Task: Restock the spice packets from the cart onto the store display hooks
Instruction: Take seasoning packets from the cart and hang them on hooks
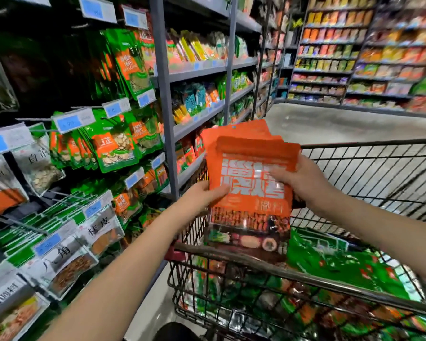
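I hold a stack of orange spice packets (250, 173) with white lettering upright above the wire cart (256, 269). My left hand (207, 193) grips the stack's lower left edge. On the right side, my right hand (298, 178) has its thumb across the front packet. Several more green and orange packets (349, 269) lie in the cart. To the left, display hooks (37, 130) carry green packets (113, 146) and clear bags of spices (69, 267).
Grey shelf uprights (166, 99) stand just left of the held stack, with stocked shelves behind. The aisle floor (330, 124) runs ahead past the cart toward more shelving (354, 57) at the back right. Blue price tags (69, 123) stick out from the hook ends.
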`<state>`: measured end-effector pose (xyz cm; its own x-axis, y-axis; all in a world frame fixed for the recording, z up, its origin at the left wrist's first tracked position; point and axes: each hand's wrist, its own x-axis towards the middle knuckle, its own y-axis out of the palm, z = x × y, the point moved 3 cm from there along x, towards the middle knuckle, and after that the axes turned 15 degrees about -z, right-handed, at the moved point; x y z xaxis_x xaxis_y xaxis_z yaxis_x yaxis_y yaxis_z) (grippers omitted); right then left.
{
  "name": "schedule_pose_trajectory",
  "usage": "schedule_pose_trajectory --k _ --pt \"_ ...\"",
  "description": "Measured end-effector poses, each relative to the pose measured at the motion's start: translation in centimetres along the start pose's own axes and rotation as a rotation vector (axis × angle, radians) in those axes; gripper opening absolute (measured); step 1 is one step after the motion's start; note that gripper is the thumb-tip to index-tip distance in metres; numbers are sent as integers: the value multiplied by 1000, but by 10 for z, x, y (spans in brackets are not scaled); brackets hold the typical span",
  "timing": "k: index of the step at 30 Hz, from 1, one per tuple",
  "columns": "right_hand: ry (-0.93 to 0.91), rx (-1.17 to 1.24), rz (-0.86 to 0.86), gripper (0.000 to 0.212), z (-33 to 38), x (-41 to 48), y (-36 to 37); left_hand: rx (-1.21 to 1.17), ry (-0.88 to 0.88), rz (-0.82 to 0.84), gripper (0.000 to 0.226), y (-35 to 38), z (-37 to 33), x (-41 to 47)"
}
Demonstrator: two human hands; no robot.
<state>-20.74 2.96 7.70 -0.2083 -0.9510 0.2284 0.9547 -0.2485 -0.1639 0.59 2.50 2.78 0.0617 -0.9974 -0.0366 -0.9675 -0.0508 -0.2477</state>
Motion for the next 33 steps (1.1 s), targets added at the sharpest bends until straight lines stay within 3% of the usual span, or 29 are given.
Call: schedule_pose_trajectory --k 3,4,11,14,18,25,29,33 --pt "-7 68 -107 18 13 2 -3 -176 41 -63 22 11 -11 -6" --pt "-26 68 -141 20 15 3 -4 -199 68 -85 14 12 -13 -7" --pt "24 219 -201 32 31 -6 -2 -311 194 -288 30 17 -32 -29" --pt "13 265 -251 27 43 -8 0 -344 259 -340 52 11 -45 -39" --pt "11 313 -290 13 61 -8 4 -344 400 -419 18 0 -65 -47" --pt "-18 470 -235 20 93 -28 28 -307 637 -571 13 -43 -89 -75" --pt "7 522 -162 23 100 -42 55 -312 527 -509 11 -78 -87 -85" --pt "37 557 -21 3 95 -68 90 -353 365 -428 10 -112 -72 -109"
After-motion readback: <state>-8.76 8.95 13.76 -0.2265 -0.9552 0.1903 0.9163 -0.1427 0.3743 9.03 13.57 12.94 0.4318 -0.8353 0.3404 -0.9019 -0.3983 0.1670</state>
